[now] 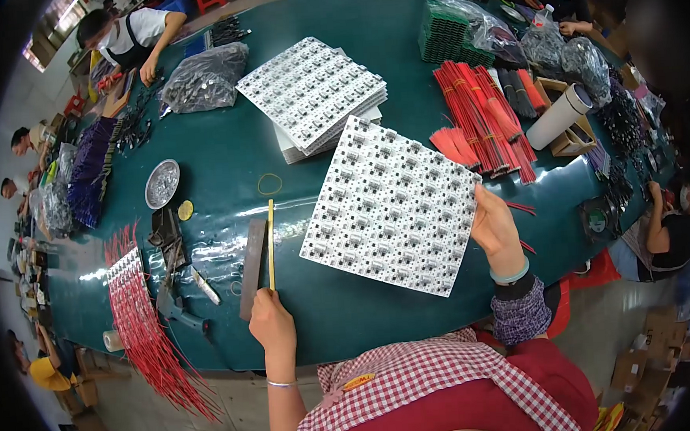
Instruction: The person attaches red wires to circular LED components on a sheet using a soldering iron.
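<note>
A white square panel of circuit boards (392, 205), covered in rows of small dark parts, is tilted above the table. My right hand (497, 226) grips it by its right edge, thumb on the face and the other fingers mostly hidden. Lower and to the left, my closed left hand (272, 323) has the near end of a thin yellow strip (271, 240) in its fingers. Beside that strip lies a flat dark grey bar (253, 268). A stack of similar white panels (314, 95) sits farther back, partly behind the held one.
Red wires (477, 112) lie bundled at right, near a white bottle (560, 115). On the left are a metal bowl (162, 184), a glue gun (178, 309) and a board with red wires attached (133, 296) overhanging the edge. A co-worker (133, 43) works at far left.
</note>
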